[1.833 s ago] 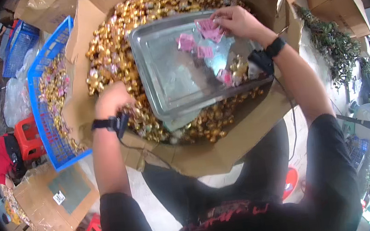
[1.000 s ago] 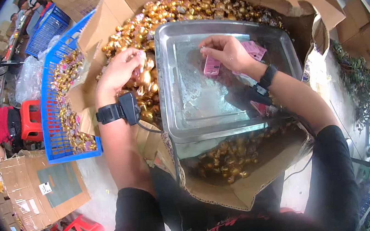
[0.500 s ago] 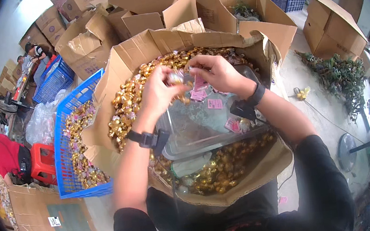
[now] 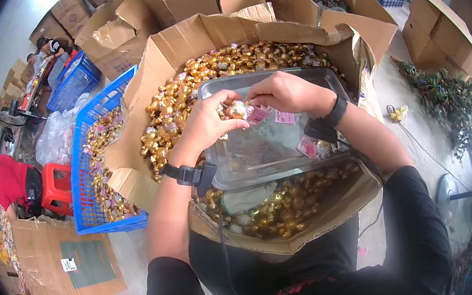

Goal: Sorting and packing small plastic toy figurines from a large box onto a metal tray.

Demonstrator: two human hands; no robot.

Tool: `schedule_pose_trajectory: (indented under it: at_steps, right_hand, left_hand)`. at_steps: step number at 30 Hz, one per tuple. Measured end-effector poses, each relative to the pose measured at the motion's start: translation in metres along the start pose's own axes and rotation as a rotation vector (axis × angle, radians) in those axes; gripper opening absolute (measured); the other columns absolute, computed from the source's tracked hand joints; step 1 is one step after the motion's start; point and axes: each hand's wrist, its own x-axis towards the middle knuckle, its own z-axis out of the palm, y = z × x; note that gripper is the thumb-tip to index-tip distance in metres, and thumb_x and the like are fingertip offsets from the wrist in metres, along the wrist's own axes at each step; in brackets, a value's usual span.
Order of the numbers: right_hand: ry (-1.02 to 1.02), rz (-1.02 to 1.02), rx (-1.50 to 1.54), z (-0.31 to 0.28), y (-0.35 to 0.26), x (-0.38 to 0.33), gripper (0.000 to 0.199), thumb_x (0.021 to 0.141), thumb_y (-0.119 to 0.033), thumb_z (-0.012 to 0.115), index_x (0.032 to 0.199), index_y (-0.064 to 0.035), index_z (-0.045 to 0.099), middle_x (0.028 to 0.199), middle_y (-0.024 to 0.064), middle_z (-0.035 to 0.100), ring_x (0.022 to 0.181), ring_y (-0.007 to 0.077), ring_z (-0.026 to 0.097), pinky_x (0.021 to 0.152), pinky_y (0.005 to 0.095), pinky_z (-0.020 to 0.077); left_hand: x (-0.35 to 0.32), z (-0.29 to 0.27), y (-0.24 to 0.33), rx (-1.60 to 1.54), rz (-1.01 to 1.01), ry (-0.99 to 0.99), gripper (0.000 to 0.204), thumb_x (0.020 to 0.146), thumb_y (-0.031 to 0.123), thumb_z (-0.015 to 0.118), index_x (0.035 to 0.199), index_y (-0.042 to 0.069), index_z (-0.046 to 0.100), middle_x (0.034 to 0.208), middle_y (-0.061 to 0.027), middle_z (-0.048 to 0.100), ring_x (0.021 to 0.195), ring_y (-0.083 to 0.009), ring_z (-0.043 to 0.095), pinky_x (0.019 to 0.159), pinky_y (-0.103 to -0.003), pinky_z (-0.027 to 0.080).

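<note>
My left hand (image 4: 209,121) is closed around a small bunch of shiny gold-and-silver baubles (image 4: 237,111), held over a clear plastic tray (image 4: 250,166). Fingertips of my right hand (image 4: 288,95) are pinched together just to the right of the bunch; whatever is between them is too small to make out. A pink tag (image 4: 258,114) shows right beneath these fingers, beside the baubles. Another pink tag (image 4: 284,117) lies on the tray. Toward the tray's near right corner lie more pink tags (image 4: 308,147) with a silvery bauble.
The tray rests across a large open cardboard box (image 4: 176,45) full of gold baubles (image 4: 164,112). To the left, a blue crate (image 4: 80,196) holds more baubles. A red stool (image 4: 57,187) and a person in red (image 4: 13,183) are farther left. Greenery (image 4: 439,102) lies on the right floor.
Both hands have shifted slightly right and lower over the tray, with the baubles still in the left. My right fingers have come down beside the bunch and a pink tag. The whole view has tilted slightly.
</note>
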Motion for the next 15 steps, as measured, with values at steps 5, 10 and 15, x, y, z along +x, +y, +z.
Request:
schedule_pose_trajectory:
  at_steps: [5,10,15]
  right_hand:
    - [0.01,-0.01,0.01,-0.003,0.001,0.0,0.016,0.087,-0.014,0.066,0.1,-0.0041,0.068,0.082,0.0152,0.068,0.075,0.0325,0.066,0.068,0.0384,0.0515]
    - [0.001,-0.008,-0.036,-0.001,0.003,0.001,0.016,0.088,-0.018,0.065,0.097,-0.0045,0.067,0.081,0.0163,0.067,0.074,0.0345,0.065,0.066,0.0409,0.0502]
    - [-0.008,0.012,0.022,0.005,0.001,0.002,0.016,0.089,-0.015,0.064,0.096,-0.0011,0.063,0.082,0.0182,0.064,0.076,0.036,0.062,0.067,0.0417,0.0484]
  left_hand:
    - [0.003,0.0,-0.004,0.011,0.008,-0.012,0.054,0.067,0.025,0.088,0.112,0.007,0.064,0.1,-0.0109,0.071,0.089,-0.0226,0.07,0.08,-0.033,0.053]
    - [0.002,-0.002,-0.003,0.077,0.007,-0.01,0.051,0.067,0.025,0.088,0.109,0.008,0.065,0.096,-0.0121,0.071,0.084,-0.0238,0.069,0.075,-0.034,0.053]
    - [0.0,0.001,-0.009,0.08,0.13,0.054,0.05,0.067,0.024,0.087,0.109,0.006,0.066,0.098,-0.0123,0.07,0.084,-0.0239,0.068,0.074,-0.034,0.053]
